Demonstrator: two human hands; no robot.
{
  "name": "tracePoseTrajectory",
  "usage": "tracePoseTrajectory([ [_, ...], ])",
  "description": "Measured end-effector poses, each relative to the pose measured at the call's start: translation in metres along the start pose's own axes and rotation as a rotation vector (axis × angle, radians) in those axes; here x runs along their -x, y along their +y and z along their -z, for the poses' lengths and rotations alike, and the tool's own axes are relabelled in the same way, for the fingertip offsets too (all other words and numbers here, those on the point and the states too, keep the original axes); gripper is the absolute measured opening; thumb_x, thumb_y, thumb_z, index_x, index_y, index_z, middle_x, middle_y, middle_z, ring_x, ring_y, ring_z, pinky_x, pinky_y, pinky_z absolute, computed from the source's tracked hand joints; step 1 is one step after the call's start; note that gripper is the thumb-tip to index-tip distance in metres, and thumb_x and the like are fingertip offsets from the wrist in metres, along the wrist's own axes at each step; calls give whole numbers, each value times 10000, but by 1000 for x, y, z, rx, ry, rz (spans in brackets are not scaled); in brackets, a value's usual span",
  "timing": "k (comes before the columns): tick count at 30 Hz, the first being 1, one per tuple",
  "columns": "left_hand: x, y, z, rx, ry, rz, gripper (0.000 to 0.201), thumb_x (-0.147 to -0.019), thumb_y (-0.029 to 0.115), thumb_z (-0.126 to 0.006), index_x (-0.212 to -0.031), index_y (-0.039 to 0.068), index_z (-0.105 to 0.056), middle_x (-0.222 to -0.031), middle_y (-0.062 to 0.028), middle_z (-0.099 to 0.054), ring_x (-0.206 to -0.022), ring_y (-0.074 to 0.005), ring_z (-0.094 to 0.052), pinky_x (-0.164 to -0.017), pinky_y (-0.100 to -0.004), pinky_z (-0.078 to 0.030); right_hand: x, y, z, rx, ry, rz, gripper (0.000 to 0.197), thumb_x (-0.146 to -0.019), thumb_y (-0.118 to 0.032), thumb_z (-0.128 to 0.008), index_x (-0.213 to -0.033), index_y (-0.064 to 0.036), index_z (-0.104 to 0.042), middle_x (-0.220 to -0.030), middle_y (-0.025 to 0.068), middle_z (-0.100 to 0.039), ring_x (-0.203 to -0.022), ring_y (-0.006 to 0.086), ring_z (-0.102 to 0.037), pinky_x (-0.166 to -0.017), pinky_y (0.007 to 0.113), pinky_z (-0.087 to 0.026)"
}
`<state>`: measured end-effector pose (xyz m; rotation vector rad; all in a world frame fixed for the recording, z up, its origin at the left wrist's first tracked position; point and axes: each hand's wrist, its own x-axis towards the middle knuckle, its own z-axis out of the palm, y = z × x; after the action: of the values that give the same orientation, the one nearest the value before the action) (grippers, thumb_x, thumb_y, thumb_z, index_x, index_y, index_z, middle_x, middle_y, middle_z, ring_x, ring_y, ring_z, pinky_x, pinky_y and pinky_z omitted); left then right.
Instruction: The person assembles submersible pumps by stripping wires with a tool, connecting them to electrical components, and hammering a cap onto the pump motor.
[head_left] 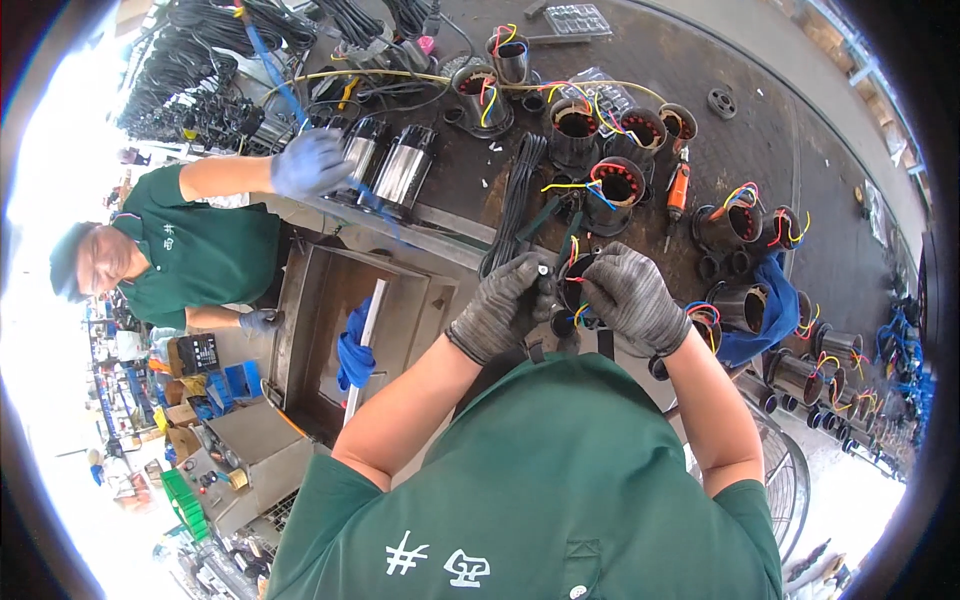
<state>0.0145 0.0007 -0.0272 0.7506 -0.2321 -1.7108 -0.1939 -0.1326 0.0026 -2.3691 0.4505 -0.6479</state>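
Observation:
In front of my chest stands a dark cylindrical motor housing (573, 293) with red, yellow, green and blue wires coming out of it. My left hand (503, 308), in a grey knit glove, is closed at the housing's left side; a small pale-tipped piece shows at its fingertips, too small to name. From the right, my gloved right hand (636, 302) reaches over the housing's mouth, its fingertips pinched at a thin red wire (576, 279). Just beyond, a coil of black cable (517, 205) hangs over the bench edge. Beside it sits another housing (613, 190) with red-lined windings.
On the dark workbench (735, 145) stand several more wired housings (575, 130). An orange screwdriver (678, 192) lies among them, and a blue cloth (765, 310) drapes at the right. At left, a co-worker's blue-gloved hand (313, 163) is by silver motor bodies (405, 168), above a metal bin (330, 330).

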Motion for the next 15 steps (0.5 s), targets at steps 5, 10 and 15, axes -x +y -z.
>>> tracePoseTrajectory([
  [5, 14, 4, 73, -851, 219, 28, 445, -989, 484, -739, -1152, 73, -693, -871, -46, -688, -742, -182, -659, -726, -326, -567, 2, 6, 0, -23, 20, 12, 100, -846, -125, -717, -831, -43, -663, -756, 161, -639, -768, 419, -629, -744, 497, -548],
  [10, 29, 17, 170, -2068, 120, 498, 384, -954, 370, -700, -1196, 76, -748, -1121, -216, -762, -1009, -408, -723, -902, -466, -573, 3, 6, 1, -23, -12, -9, 94, -848, -88, -741, -857, -27, -670, -795, 163, -662, -818, 400, -655, -772, 480, -555],
  [15, -64, 43, 202, -1546, 660, 30, 335, -961, 306, -657, -1160, 52, -747, -1124, -254, -757, -1108, -450, -707, -977, -502, -558, -4, 2, 3, -56, -17, 17, 99, -816, -102, -727, -792, -53, -644, -733, 160, -634, -745, 415, -637, -758, 467, -545],
])
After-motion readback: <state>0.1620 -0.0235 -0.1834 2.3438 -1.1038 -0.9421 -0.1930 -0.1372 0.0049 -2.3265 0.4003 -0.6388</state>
